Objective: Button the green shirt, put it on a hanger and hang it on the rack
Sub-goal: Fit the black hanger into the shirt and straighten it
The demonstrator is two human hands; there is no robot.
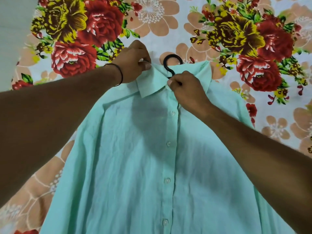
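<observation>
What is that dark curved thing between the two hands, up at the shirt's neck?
In the head view, a black hanger hook pokes out of the collar of the green shirt, between the left hand and right hand.

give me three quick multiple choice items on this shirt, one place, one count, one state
1. Where does the black plastic hanger hook show?
A. out of the collar
B. by the hem
C. inside a sleeve
2. How many white round buttons show on the mint green fabric shirt?
A. one
B. four
C. nine
3. What is the left hand doing?
A. hanging idle off the shirt
B. pinching the collar edge
C. gripping the hook
Answers: 1 A, the hook rises above the collar; 2 B, four sit along the placket below the right hand; 3 B, thumb and fingers close on the collar.
</observation>
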